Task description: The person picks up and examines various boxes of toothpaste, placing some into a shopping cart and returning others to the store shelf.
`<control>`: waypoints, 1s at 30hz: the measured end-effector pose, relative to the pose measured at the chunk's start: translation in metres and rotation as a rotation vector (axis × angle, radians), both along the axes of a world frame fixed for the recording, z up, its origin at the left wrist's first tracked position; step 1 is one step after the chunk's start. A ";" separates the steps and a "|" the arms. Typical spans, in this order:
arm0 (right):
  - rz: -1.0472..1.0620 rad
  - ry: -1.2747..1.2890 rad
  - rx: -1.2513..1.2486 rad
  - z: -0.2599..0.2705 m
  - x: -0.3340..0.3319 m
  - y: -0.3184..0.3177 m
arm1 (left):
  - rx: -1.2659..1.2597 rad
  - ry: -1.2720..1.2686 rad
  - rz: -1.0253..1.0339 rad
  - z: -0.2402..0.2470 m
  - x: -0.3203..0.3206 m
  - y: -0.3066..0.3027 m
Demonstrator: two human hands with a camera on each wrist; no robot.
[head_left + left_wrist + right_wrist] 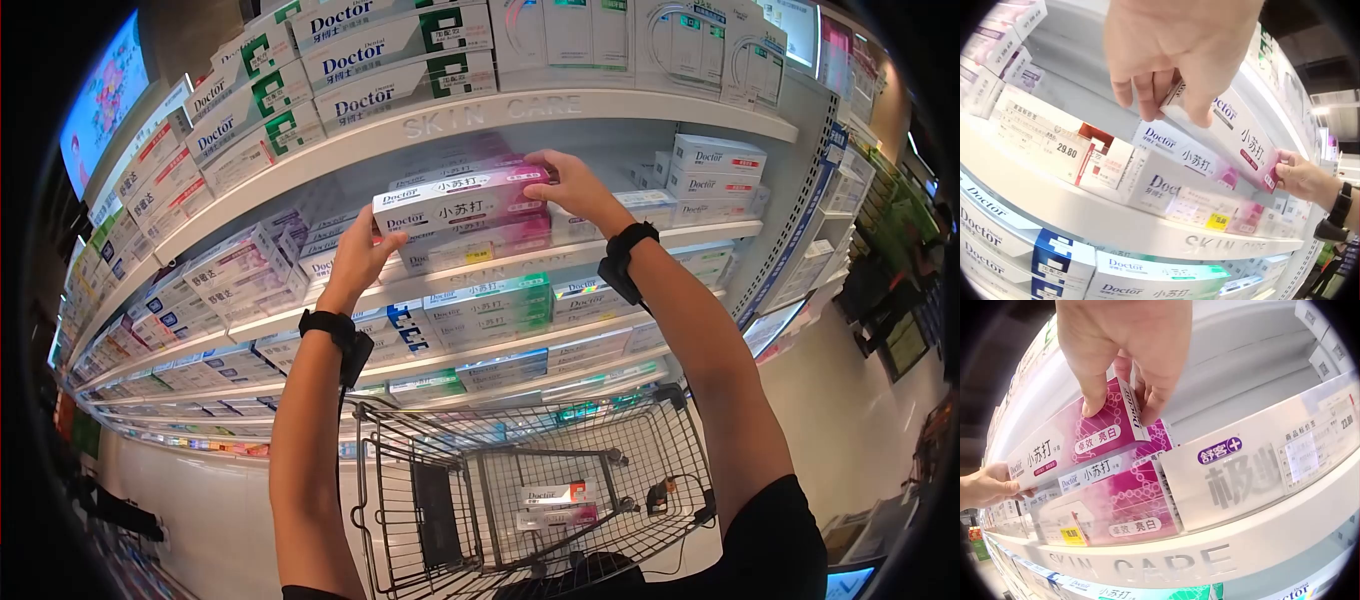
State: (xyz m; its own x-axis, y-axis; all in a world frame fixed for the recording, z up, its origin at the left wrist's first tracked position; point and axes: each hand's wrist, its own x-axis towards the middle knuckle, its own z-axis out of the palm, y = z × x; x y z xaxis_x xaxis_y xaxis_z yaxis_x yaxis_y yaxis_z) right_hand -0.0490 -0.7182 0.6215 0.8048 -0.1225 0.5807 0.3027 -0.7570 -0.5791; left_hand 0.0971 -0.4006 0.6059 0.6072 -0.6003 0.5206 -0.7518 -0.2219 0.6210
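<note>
A white and magenta toothpaste box (455, 206) is held by both hands at shelf height, one hand at each end. My left hand (362, 252) pinches its white left end, thumb on the front face and fingers behind, as the left wrist view shows. At the magenta right end, my right hand (578, 188) grips with the thumb in front and the fingers round the end. Matching toothpaste boxes (1132, 512) stand on the shelf just below and behind it, partly covered by a clear front strip with a yellow price tag (1073, 535).
More toothpaste boxes fill the shelves above (400, 100) and below (490, 312). The upper shelf's edge (500, 103) juts out over my hands. Below me stands a wire shopping cart (435, 515) holding two toothpaste boxes (557, 494). A shelf upright (795, 215) rises at the right.
</note>
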 end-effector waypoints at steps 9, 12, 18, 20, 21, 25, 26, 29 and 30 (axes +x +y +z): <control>0.066 0.095 -0.004 -0.011 0.018 -0.014 | 0.128 -0.018 0.098 -0.016 0.007 -0.009; -0.068 0.209 -0.301 -0.002 0.005 -0.002 | 0.147 0.016 0.077 -0.016 0.008 -0.008; -0.006 0.193 -0.338 -0.011 0.010 -0.005 | 0.112 0.066 0.016 -0.018 0.015 -0.010; -0.014 0.220 -0.328 -0.009 0.007 -0.004 | 0.115 0.058 0.007 -0.018 0.018 -0.009; -0.020 0.235 -0.322 -0.007 0.004 -0.003 | 0.138 0.046 0.016 -0.016 0.016 -0.009; -0.019 0.237 -0.339 -0.005 0.000 -0.001 | 0.219 0.012 0.035 -0.008 0.012 -0.009; -0.032 0.256 -0.341 -0.004 -0.002 0.000 | 0.213 0.000 0.027 -0.008 0.013 -0.009; -0.053 0.287 -0.352 -0.003 -0.002 0.000 | 0.206 -0.032 0.011 -0.009 0.016 -0.009; -0.057 0.293 -0.358 -0.003 -0.002 0.000 | 0.209 -0.040 0.012 -0.009 0.016 -0.009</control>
State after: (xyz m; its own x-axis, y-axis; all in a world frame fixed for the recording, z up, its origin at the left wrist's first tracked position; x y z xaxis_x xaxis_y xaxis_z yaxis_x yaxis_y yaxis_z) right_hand -0.0508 -0.7182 0.6187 0.9390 -0.0049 0.3438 0.1173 -0.9354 -0.3337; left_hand 0.1131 -0.4094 0.5967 0.5961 -0.6904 0.4098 -0.7717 -0.3517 0.5299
